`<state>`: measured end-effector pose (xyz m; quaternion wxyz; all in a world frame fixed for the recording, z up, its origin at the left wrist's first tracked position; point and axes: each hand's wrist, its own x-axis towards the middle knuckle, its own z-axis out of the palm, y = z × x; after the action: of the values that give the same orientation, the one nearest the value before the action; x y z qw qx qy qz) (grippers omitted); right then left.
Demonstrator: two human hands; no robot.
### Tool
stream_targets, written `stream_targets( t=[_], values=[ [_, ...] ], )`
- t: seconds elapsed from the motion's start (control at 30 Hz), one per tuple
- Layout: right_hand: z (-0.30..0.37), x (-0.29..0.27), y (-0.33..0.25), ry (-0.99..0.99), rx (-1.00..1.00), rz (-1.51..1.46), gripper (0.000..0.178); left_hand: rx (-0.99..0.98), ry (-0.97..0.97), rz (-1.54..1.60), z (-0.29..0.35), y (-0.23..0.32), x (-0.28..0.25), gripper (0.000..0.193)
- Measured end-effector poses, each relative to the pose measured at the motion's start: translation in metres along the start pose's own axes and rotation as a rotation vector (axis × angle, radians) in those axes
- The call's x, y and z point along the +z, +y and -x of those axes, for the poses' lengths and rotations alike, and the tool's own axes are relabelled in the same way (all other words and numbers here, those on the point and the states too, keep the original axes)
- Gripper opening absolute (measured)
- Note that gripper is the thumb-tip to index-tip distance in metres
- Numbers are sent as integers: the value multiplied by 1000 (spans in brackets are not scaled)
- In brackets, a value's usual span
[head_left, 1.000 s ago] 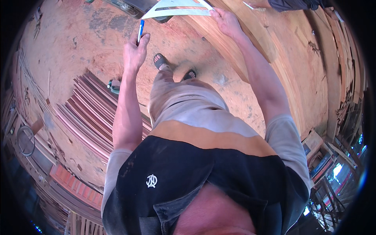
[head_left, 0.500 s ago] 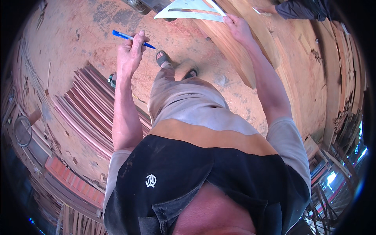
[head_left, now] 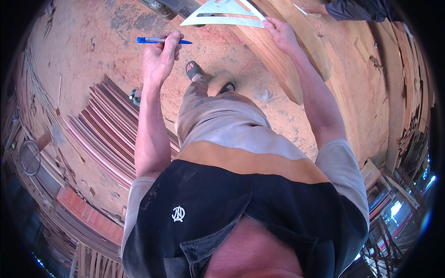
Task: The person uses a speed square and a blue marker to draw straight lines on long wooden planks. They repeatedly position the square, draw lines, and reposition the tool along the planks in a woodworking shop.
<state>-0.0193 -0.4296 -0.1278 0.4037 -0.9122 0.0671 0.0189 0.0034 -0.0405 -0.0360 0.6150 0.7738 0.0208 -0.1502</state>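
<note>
My left hand (head_left: 161, 56) is closed round a blue pen (head_left: 152, 40), held level above the floor with its tip toward the right. My right hand (head_left: 281, 34) grips the right corner of a white triangular square (head_left: 232, 20), thumb and fingers closed on its edge. The square reaches over the left edge of a long wooden board (head_left: 273, 69) and out past it. A slot runs along the inside of the square. The upper end of the board passes out of the picture.
A co-worker's arm in a dark sleeve (head_left: 354, 10) reaches in at the upper right, its hand holding a small white thing (head_left: 300, 9). Long reddish wood strips (head_left: 109, 127) lie stacked at left. More planks (head_left: 412, 78) line the right side.
My left hand has moved slightly up and right, and the pen has turned from slanting down to nearly level. The square has shifted a little down and left.
</note>
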Motion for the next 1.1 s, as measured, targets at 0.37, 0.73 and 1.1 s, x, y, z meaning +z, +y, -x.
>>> stream_targets(
  t=[0.37, 0.73, 1.1],
  values=[
    [-2, 3, 3, 21, -32, -8, 48, 424, -257, -229, -7, 6, 106, 28],
    [2, 3, 2, 53, -56, 26, 51, 537, -146, -397, -19, 1, 130, 25],
    [4, -5, -5, -8, -15, 28, 51, 384, -148, -535, -27, 1, 126, 28]
  ],
)
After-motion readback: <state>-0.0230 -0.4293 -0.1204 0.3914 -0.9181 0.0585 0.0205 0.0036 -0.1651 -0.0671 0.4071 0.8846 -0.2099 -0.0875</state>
